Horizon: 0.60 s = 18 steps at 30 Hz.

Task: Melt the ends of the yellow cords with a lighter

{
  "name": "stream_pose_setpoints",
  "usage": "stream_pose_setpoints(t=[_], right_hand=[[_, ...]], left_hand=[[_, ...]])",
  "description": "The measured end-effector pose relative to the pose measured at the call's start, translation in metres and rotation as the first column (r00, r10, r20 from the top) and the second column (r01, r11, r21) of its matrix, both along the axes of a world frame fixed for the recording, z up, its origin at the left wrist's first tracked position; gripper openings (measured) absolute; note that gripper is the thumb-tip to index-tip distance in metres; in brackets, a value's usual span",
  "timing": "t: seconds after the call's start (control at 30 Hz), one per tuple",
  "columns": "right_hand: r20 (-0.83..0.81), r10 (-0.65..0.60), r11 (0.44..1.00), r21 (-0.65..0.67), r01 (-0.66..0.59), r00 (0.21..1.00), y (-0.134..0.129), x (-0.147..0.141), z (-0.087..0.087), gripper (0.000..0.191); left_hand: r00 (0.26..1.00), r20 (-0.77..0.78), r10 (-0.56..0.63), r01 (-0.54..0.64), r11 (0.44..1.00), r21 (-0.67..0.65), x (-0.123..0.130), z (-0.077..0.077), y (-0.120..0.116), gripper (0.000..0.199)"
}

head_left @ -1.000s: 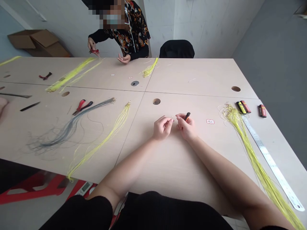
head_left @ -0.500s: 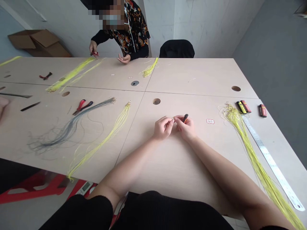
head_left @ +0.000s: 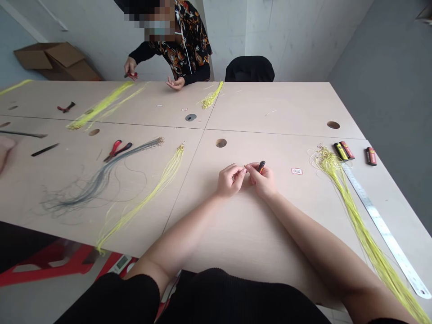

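Stick (head_left: 261, 166) gripped in my right hand (head_left: 264, 182); left hand (head_left: 230, 181) pinched closed, on what I can't tell. I'd brace both hands against the table (head_left: 236, 238), moving gently.

The small piece (head_left: 245, 166) between left hand (head_left: 231, 181) and right hand (head_left: 263, 181) is too tiny to recognise. Yellow strands (head_left: 359, 226) (those at far right) are cut by the bottom edge.

Orange-and-black tool (head_left: 261, 168), yellow strands (head_left: 358, 225)
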State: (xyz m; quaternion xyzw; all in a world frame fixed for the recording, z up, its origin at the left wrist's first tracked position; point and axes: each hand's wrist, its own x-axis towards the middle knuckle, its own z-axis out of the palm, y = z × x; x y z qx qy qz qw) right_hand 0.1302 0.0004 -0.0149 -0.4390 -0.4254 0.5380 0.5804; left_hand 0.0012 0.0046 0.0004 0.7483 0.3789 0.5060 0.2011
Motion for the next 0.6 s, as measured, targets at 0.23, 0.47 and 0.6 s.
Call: stream_pose_setpoints(t=[0.23,0.47,0.6], right_hand=[[-0.016,0.008,1.000,-0.005,-0.008,1.000,-0.0003,0.0003,0.0012,0.031],[-0.104,-0.035,0.999,-0.011,0.034,0.994,-0.0003,0.0003,-0.0003,0.033],[-0.159,-0.087,0.996,-0.043,0.081,0.984,0.0006,0.0001,0.0020,0.029]], left_hand=[[1.000,0.013,-0.004,0.004,1.000,0.002,0.0005,-0.0015,0.0012,0.028],[0.999,0.035,0.006,-0.005,1.000,-0.020,0.0006,-0.0038,0.0026,0.030],[0.998,0.060,0.012,-0.010,1.000,-0.030,0.0004,-0.0043,0.0032,0.032]])
